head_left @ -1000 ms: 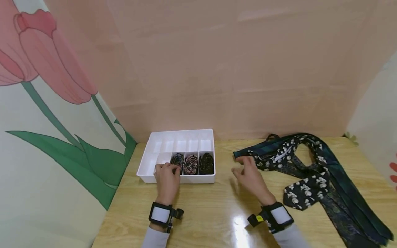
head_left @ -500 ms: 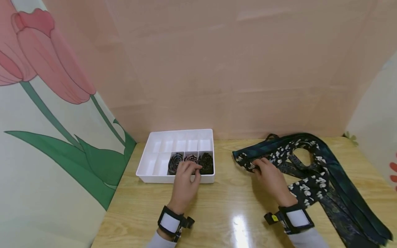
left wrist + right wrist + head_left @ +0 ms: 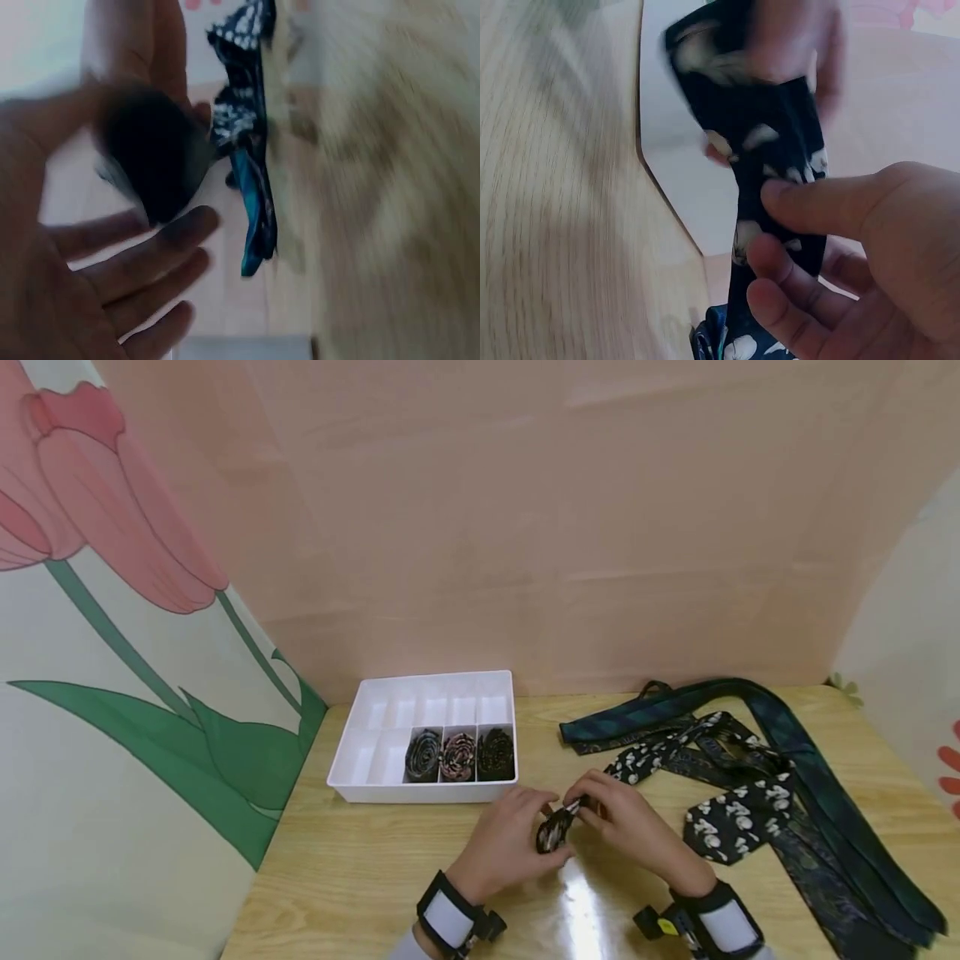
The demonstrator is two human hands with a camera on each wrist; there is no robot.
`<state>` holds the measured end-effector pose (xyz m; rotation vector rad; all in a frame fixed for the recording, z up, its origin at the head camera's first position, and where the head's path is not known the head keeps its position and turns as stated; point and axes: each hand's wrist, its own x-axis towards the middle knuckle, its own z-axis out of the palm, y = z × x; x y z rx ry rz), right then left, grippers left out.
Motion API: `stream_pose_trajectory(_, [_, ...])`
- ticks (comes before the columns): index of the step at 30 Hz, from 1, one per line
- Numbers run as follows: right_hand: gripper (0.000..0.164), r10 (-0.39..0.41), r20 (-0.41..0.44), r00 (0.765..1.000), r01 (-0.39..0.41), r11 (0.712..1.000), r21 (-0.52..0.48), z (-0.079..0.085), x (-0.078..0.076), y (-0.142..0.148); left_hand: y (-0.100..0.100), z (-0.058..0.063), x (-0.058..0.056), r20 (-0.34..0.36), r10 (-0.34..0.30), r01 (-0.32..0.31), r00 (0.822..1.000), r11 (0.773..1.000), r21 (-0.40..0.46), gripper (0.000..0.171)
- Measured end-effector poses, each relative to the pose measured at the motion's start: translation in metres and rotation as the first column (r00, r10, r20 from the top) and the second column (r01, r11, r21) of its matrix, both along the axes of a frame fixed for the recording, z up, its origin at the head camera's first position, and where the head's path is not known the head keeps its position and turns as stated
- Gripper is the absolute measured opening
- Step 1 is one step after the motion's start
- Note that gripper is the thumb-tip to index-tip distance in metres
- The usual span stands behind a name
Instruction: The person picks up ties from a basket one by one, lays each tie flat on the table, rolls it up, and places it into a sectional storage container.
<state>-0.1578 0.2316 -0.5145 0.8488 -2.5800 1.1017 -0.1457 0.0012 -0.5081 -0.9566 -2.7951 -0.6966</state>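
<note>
A black necktie with white flowers (image 3: pixel 727 827) lies partly on the table, its near end raised between the hands. My left hand (image 3: pixel 506 843) holds that end, which looks folded or rolled, between thumb and fingers. Beside it, my right hand (image 3: pixel 626 822) pinches the same necktie a little further along; the right wrist view shows the thumb pressing on the cloth (image 3: pixel 780 142). In the left wrist view the held end (image 3: pixel 154 154) is dark and blurred. A white divided box (image 3: pixel 420 793) stands left of the hands, holding rolled neckties (image 3: pixel 458 757) in three front compartments.
To the right, a dark green necktie (image 3: pixel 840 802) curves along the wooden table (image 3: pixel 315 877), with a dark patterned necktie (image 3: pixel 806 868) beside it. A pinkish-brown backdrop (image 3: pixel 562 527) rises behind the table, and a tulip-painted wall (image 3: pixel 112 777) borders the left.
My left hand has left the box and moved right to the flowered necktie. My right hand has drawn that necktie's end left and toward me, off the green one.
</note>
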Motion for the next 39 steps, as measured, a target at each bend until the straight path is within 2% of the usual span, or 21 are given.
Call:
stream_pose_trajectory(3, [0.026,0.028,0.045,0.999,-0.026,0.999,-0.036,0.0,0.001,0.002,0.001,-0.003,0.001,0.037,0.021,-0.022,0.999,0.999,0.041,0.036])
stream_pose_trajectory(5, [0.026,0.019,0.068,0.998,-0.016,0.999,-0.048,0.001,0.001,0.005,0.0,-0.006,0.001,0.084,0.04,-0.046,0.996,0.996,0.073,0.026])
stream_pose_trajectory(7, [0.028,-0.057,0.043,0.997,0.058,0.998,-0.022,0.003,0.002,0.012,-0.004,-0.01,0.0,0.121,0.071,-0.084,0.99,0.992,0.099,0.021])
stream_pose_trajectory(9, [0.037,-0.186,-0.045,0.981,0.187,0.982,0.012,0.003,-0.001,0.026,-0.01,-0.012,0.0,0.136,0.107,-0.125,0.985,0.983,0.132,0.018])
stream_pose_trajectory(10, [0.043,-0.271,-0.096,0.958,0.275,0.961,0.034,0.002,-0.002,0.036,-0.014,-0.013,0.0,0.143,0.123,-0.144,0.982,0.978,0.151,0.02])
stream_pose_trajectory(11, [0.05,-0.361,-0.146,0.921,0.372,0.926,0.057,0.0,-0.003,0.047,-0.018,-0.014,0.0,0.147,0.137,-0.161,0.98,0.972,0.169,0.021])
stream_pose_trajectory(13, [0.066,-0.517,-0.214,0.829,0.544,0.834,0.092,-0.008,-0.006,0.075,-0.028,-0.013,0.001,0.154,0.158,-0.189,0.975,0.96,0.208,0.023])
stream_pose_trajectory(14, [0.073,-0.582,-0.218,0.783,0.612,0.784,0.105,-0.013,-0.006,0.089,-0.033,-0.013,0.002,0.156,0.169,-0.201,0.973,0.954,0.224,0.024])
stream_pose_trajectory(16, [0.084,-0.683,-0.168,0.711,0.703,0.691,0.164,-0.024,-0.007,0.117,-0.044,-0.011,0.002,0.164,0.192,-0.229,0.968,0.942,0.247,0.024])
stream_pose_trajectory(18, [0.09,-0.739,-0.099,0.666,0.739,0.637,0.219,-0.034,-0.009,0.141,-0.056,-0.009,0.002,0.15,0.228,-0.261,0.962,0.931,0.255,0.022])
stream_pose_trajectory(20, [0.093,-0.765,-0.041,0.643,0.748,0.615,0.25,-0.042,-0.01,0.16,-0.068,-0.008,0.002,0.155,0.267,-0.301,0.951,0.914,0.274,0.021])
stream_pose_trajectory(23, [0.094,-0.769,0.02,0.638,0.737,0.619,0.27,-0.049,-0.013,0.18,-0.085,-0.007,0.002,0.188,0.303,-0.351,0.934,0.873,0.338,0.021])
stream_pose_trajectory(25, [0.094,-0.77,0.081,0.633,0.728,0.627,0.276,-0.049,-0.014,0.187,-0.096,-0.006,0.001,0.233,0.314,-0.384,0.92,0.836,0.391,0.019])
stream_pose_trajectory(29, [0.09,-0.756,0.273,0.594,0.689,0.654,0.311,-0.042,-0.016,0.195,-0.117,-0.006,-0.001,0.261,0.356,-0.439,0.898,0.77,0.463,0.012])
stream_pose_trajectory(31, [0.082,-0.74,0.33,0.586,0.665,0.672,0.325,-0.036,-0.017,0.196,-0.126,-0.005,-0.001,0.262,0.387,-0.467,0.884,0.734,0.493,0.009])
stream_pose_trajectory(33, [0.072,-0.712,0.356,0.606,0.629,0.702,0.333,-0.028,-0.016,0.197,-0.137,-0.003,-0.001,0.26,0.426,-0.498,0.866,0.696,0.517,0.008])
stream_pose_trajectory(37, [0.058,-0.621,0.368,0.692,0.523,0.783,0.337,-0.011,-0.011,0.2,-0.16,0.002,0.001,0.297,0.495,-0.57,0.816,0.609,0.552,0.009])
stream_pose_trajectory(39, [0.056,-0.575,0.392,0.718,0.469,0.816,0.338,-0.005,-0.009,0.201,-0.17,0.005,0.002,0.316,0.526,-0.604,0.79,0.576,0.55,0.011])
